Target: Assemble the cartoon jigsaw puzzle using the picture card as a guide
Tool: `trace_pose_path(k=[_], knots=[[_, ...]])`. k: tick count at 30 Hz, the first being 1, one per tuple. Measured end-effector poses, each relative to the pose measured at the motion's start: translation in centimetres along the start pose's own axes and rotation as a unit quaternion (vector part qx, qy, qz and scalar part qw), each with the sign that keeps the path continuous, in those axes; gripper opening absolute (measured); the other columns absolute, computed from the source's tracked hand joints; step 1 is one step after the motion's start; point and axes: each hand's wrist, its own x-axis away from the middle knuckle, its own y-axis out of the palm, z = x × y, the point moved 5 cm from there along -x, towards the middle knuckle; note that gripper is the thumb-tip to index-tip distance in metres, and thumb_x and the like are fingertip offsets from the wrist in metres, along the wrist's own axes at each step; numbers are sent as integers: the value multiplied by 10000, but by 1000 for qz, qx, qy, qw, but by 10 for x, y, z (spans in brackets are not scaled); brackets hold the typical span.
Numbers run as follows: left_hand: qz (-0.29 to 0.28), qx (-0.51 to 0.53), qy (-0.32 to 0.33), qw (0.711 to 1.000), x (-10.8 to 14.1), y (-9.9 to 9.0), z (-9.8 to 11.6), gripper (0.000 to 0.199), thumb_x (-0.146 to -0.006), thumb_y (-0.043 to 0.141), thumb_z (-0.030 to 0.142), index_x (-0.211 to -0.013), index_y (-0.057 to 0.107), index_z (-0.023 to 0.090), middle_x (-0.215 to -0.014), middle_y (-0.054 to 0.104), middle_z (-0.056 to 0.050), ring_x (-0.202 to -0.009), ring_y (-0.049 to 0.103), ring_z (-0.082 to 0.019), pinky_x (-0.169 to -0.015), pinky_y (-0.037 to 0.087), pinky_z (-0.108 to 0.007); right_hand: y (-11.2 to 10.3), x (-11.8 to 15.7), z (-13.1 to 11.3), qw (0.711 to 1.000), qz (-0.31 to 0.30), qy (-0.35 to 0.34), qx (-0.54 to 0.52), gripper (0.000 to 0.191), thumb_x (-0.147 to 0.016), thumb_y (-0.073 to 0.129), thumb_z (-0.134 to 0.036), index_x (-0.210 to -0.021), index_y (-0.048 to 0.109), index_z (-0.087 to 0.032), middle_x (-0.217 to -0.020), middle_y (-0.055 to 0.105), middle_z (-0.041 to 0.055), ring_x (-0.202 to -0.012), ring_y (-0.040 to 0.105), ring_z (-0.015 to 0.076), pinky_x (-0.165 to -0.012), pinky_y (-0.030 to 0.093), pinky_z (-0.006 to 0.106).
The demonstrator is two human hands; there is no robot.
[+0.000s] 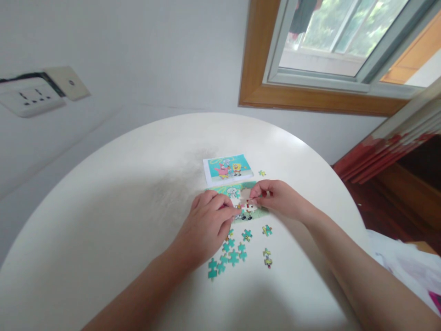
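Note:
A partly assembled jigsaw puzzle (253,186) with cartoon figures lies on the round white table (113,197). My left hand (210,220) rests over its left side, the index finger stretched onto the pieces in the middle and the other fingers bent. From the right, my right hand (274,197) pinches a small puzzle piece (249,206) at a gap in the picture, its fingertips partly covering it. Just behind the puzzle is a printed reference picture (229,168) of the same cartoon scene. My left hand hides much of the puzzle's left part.
Several loose teal pieces (233,257) lie in front of the puzzle. More pieces (267,258) sit to the right, and one piece (262,173) is beside the reference picture. A wall socket (32,97), a wood-framed window (324,99) and a red curtain (361,158) surround the table.

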Motion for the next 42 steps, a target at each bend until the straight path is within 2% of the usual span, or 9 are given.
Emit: trace_pose_path(k=[4,9,26,29,32,35,42], knots=[[7,6,1,1000,0,0,-1,247,-908,504,172,-1037,699,254,-1010,636,-40,-980,475,-232,-893,381,-435,0,-1,11,999,-24,25,-11,103,-768,626,-237,-811,695,-172,-757,675,13,-683,584,126,-643,457,258],[7,7,1,1000,0,0,-1,251,-904,508,165,-1044,694,259,-1012,633,-37,-990,478,-230,-897,381,-432,2,-5,18,999,-32,17,18,123,-767,629,-260,-799,717,-179,-768,699,19,-709,609,142,-666,474,265],[3,8,0,1000,0,0,0,243,-911,502,181,-1043,688,265,-1010,632,-30,-986,484,-231,-898,391,-431,2,-5,14,998,-24,-6,56,117,-774,629,-261,-776,723,-191,-736,691,6,-672,578,131,-620,437,246],[8,0,-11,1000,-1,-1,-2,235,-921,483,185,-1060,664,242,-1016,632,-37,-994,491,-234,-907,392,-431,-2,-4,8,998,-3,-4,67,112,-768,624,-244,-771,723,-191,-744,691,7,-666,565,127,-622,429,245],[54,-11,-41,998,-1,-7,-9,224,-911,462,155,-1059,628,186,-1020,627,-61,-1006,499,-239,-915,399,-424,-7,-3,3,994,39,4,98,120,-763,620,-230,-777,734,-197,-745,686,8,-665,551,126,-624,417,246],[96,-23,-60,993,1,-12,-15,233,-887,440,115,-1025,618,178,-1019,621,-65,-1013,503,-243,-929,400,-421,-8,-3,0,992,56,10,110,134,-763,618,-228,-788,748,-206,-747,685,7,-664,541,125,-620,409,243],[92,-29,-51,994,2,-9,-17,261,-861,440,89,-1031,618,174,-1033,617,-67,-1023,502,-246,-944,407,-426,0,-3,-3,988,96,-16,120,154,-790,615,-237,-819,766,-220,-774,702,8,-648,536,127,-610,409,247]])
